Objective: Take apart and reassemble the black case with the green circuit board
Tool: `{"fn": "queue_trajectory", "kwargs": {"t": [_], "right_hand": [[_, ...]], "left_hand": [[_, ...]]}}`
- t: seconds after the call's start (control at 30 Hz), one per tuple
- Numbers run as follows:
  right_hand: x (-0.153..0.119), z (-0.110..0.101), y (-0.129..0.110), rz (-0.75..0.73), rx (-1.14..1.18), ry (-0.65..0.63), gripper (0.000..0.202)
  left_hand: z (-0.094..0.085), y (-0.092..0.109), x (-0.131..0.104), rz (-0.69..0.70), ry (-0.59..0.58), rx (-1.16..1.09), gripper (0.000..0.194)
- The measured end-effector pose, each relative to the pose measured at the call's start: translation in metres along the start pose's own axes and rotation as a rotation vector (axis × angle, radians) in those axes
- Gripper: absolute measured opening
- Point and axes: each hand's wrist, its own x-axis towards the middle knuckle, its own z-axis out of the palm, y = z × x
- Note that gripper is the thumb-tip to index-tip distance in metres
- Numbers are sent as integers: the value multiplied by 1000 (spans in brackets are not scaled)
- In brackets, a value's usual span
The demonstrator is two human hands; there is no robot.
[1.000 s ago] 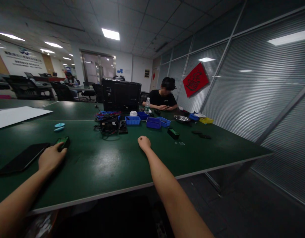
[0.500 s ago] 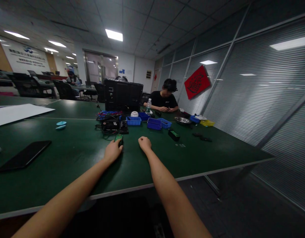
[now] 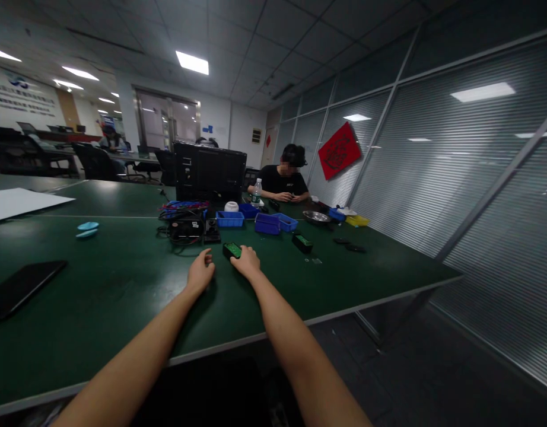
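Note:
A small black case with a green circuit board in its top (image 3: 231,249) is on the green table in front of me. My right hand (image 3: 248,262) grips it at its right end, fingers closed over the edge. Just to the left is my left hand (image 3: 201,273), empty, its fingers loosely curved and thumb apart. A second black case with a green board (image 3: 302,242) lies farther right. Close to that one are a small ring (image 3: 307,260) and a clear flat piece (image 3: 317,261).
Behind my hands stand a black adapter with tangled cables (image 3: 184,228), blue bins (image 3: 229,219), a ball (image 3: 231,206) and a monitor (image 3: 210,172). A metal dish (image 3: 317,217) is at right, a black tablet-like slab (image 3: 24,287) at left. Another person (image 3: 282,181) sits across the table.
The board-filled case has passed from my left hand to my right and now sits between them. My left hand has let go and opened. The view has turned slightly right.

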Motion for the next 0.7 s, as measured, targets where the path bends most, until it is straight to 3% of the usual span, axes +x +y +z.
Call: {"fn": "queue_trajectory", "kwargs": {"t": [0.5,0.6,0.7], "right_hand": [[19,-20,45,306,-12,126,50],[17,-20,44,279,-31,146,47],[11,-15,31,143,-71,157,44]], "left_hand": [[-7,5,-3,27,-63,104,49],[-7,7,-4,26,-69,108,49],[-7,6,-2,6,-27,115,50]]}}
